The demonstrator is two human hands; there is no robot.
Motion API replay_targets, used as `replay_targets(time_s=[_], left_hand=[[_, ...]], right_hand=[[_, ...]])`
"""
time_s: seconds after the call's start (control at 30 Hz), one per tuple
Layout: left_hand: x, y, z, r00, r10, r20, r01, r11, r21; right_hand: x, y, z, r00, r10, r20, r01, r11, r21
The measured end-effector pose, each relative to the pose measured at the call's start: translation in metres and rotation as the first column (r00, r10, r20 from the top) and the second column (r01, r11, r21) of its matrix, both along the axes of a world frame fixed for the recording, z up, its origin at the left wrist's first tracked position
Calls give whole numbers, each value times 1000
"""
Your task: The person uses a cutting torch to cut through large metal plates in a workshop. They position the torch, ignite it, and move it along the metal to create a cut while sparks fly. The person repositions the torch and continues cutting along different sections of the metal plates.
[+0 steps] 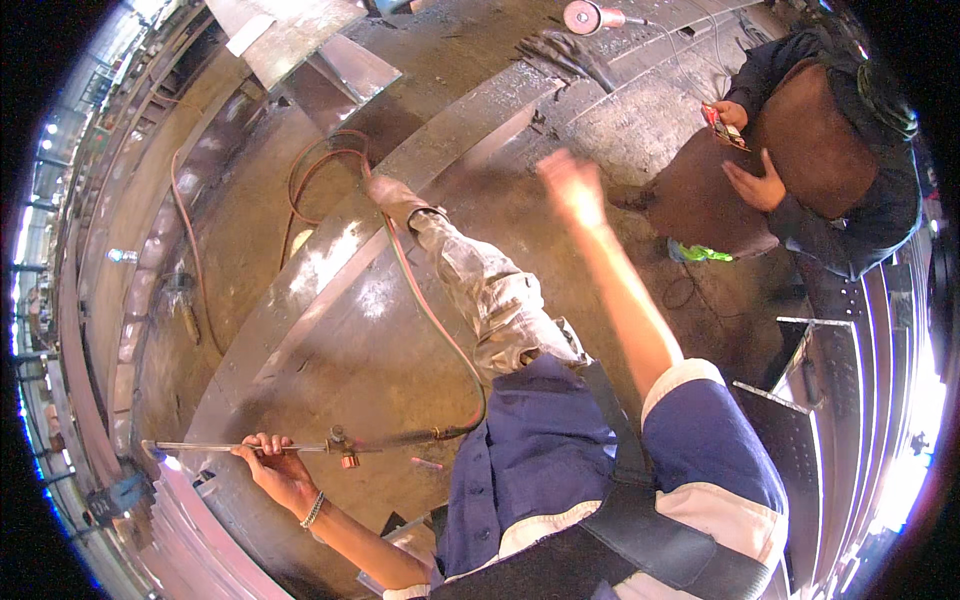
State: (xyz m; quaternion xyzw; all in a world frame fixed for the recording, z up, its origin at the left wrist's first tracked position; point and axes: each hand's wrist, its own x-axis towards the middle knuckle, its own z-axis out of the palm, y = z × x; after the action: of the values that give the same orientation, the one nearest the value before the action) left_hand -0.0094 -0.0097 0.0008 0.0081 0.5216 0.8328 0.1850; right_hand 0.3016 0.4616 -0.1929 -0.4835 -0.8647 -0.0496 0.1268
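My left hand [278, 478] is out at the lower left, its fingers closed around the long metal tube of a gas torch [300, 447]. The torch lies level across the hand. Its valves and brass knob are nearer my body, and a small bluish glow [172, 463] shows beside the tip at the far left. From the torch's rear, a twin hose [425, 290] curves forward past my leg. My right hand [573, 190] is stretched out ahead over the floor, smeared by motion. I cannot make out its fingers or anything in them.
A person [820, 150] in a brown apron crouches at the right, holding a small red packet [722, 125]. An angle grinder [588, 17] and dark gloves [565, 57] lie ahead. A long steel beam [300, 280] runs diagonally under my foot. Metal sections [800, 440] stand at the right.
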Motion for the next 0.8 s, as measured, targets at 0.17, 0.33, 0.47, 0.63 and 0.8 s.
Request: replay_targets(time_s=[0.17, 0.33, 0.47, 0.63, 0.8], left_hand=[[3, -6, -3, 1000, -8, -18, 8, 1000, -17], [3, -11, -11, 1000, -12, -16, 12, 1000, -8], [-3, -12, -15, 1000, -5, -27, 5, 1000, -13], [2, -3, -9, 1000, 30, 5, -30, 998, -47], [14, 13, 5, 994, 92, -53, -96, 993, -73]], right_hand=[[-70, -129, -62, 859, -369, -354, -161, 461, -873], [-48, -108, -40, 639, -226, -735, -143, 904, -403], [-48, -113, -36, 637, -123, -761, -169, 941, -293], [-46, -112, -28, 737, -118, -666, -141, 936, -322], [-51, -118, 0, 885, -172, -432, -46, 892, -449]])
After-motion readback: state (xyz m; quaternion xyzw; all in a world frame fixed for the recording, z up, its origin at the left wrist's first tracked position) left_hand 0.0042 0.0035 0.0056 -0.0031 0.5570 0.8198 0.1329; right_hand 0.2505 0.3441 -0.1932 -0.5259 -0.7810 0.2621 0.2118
